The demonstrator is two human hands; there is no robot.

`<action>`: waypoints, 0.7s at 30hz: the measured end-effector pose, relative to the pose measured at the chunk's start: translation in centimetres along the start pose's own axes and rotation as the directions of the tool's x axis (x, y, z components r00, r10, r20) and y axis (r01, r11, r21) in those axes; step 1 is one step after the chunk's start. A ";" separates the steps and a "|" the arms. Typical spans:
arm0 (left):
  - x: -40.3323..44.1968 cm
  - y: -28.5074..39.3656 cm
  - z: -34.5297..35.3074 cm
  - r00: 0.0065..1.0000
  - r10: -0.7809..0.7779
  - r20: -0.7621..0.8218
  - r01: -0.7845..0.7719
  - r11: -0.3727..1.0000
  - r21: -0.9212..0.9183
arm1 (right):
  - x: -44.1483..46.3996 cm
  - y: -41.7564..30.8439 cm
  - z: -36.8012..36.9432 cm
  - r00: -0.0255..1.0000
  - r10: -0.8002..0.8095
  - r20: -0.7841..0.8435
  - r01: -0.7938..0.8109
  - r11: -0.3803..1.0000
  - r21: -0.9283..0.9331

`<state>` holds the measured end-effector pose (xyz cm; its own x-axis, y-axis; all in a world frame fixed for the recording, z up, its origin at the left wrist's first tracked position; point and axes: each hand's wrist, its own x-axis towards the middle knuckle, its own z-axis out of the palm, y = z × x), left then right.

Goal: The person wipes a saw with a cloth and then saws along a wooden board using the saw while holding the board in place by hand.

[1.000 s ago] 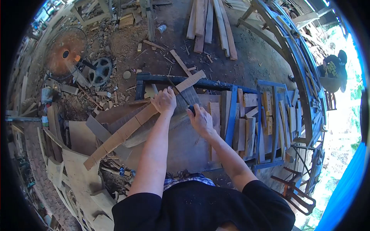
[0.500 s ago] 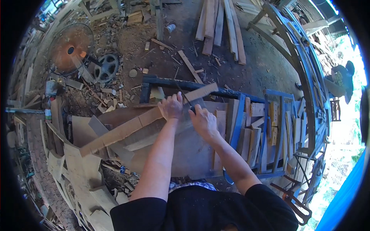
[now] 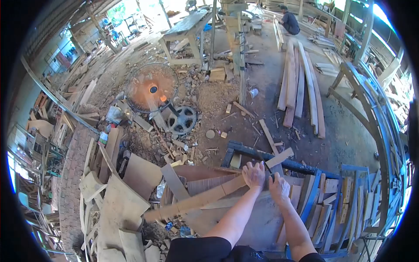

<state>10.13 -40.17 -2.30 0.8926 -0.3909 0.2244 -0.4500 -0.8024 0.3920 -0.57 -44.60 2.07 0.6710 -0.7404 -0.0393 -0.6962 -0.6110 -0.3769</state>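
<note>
A long narrow wooden board (image 3: 205, 199) lies slantwise across a dark frame and a wide sheet (image 3: 244, 218) in front of me. My left hand (image 3: 254, 175) is closed over the board near its far right end, holding it down. Just right of it, my right hand (image 3: 279, 189) grips the dark handle of a handsaw. The thin blade of the handsaw (image 3: 267, 167) crosses the board right beside my left fingers, seen nearly edge-on. How deep the blade sits in the wood cannot be made out.
A dark wooden bar (image 3: 297, 165) runs behind the board. Wood offcuts (image 3: 321, 214) lie in a blue-edged rack at right. A round fan guard (image 3: 152, 89) and wheel-shaped base (image 3: 182, 121) sit among scraps. Long planks (image 3: 301, 87) lie on the floor; a person (image 3: 289, 22) crouches far back.
My view has tilted up and turned left, bringing the far workshop and the crouching person into sight. Both hands stay at the same part of the board, with the saw across it.
</note>
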 end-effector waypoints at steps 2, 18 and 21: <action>0.0 0.4 0.2 0.993 -0.079 -0.087 0.080 0.997 0.003 | 1.1 0.0 0.0 0.999 -0.036 0.002 0.035 0.999 0.026; 1.0 0.5 1.2 0.994 0.096 -0.043 -0.088 0.983 0.162 | -1.0 -0.1 -1.1 0.977 0.023 0.210 -0.050 0.991 0.126; 1.0 0.5 1.9 0.995 0.058 -0.083 -0.037 0.972 0.232 | -1.3 0.0 -3.0 0.970 0.037 0.240 -0.086 0.977 0.197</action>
<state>10.79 -41.85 -3.61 0.8598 -0.3979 0.3200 -0.4643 -0.8700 0.1659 -2.23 -44.53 4.91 0.6864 -0.6737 -0.2738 -0.6873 -0.4781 -0.5468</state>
